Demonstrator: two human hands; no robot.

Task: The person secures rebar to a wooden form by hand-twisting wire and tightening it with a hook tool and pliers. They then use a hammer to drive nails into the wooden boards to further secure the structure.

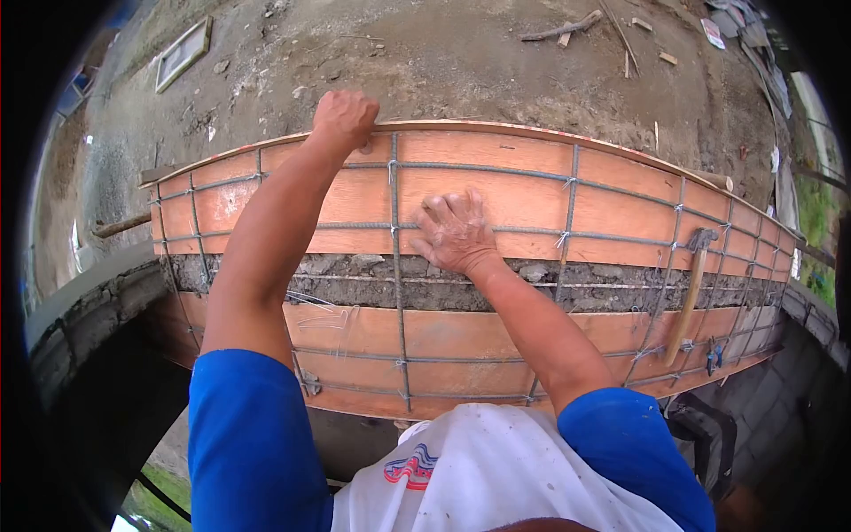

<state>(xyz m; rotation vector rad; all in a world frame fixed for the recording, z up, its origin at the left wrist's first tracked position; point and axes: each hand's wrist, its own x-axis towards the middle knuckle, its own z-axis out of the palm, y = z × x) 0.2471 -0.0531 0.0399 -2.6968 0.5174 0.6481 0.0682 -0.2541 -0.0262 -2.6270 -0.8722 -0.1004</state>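
Note:
My left hand (346, 117) is closed over the top edge of the far plywood panel (523, 199), its fingers partly hidden behind the wrist. Fingers spread, my right hand (456, 235) lies against the same panel, across a horizontal steel bar (523, 230). A grid of tied rebar (395, 195) runs between this panel and the near plywood panel (461, 337). Rough concrete (425, 291) shows at the bottom between them. To the right, a hammer (687, 301) with a wooden handle hangs on the rebar. Pliers (714, 355) with blue handles hang beside it.
Loose tie wires (332, 321) lie over the near panel at left. Block walls (97, 310) stand at both ends. Beyond the form, bare ground (443, 71) holds a wooden frame (183, 53), a branch (562, 27) and wood scraps. A dark drop lies below the near panel.

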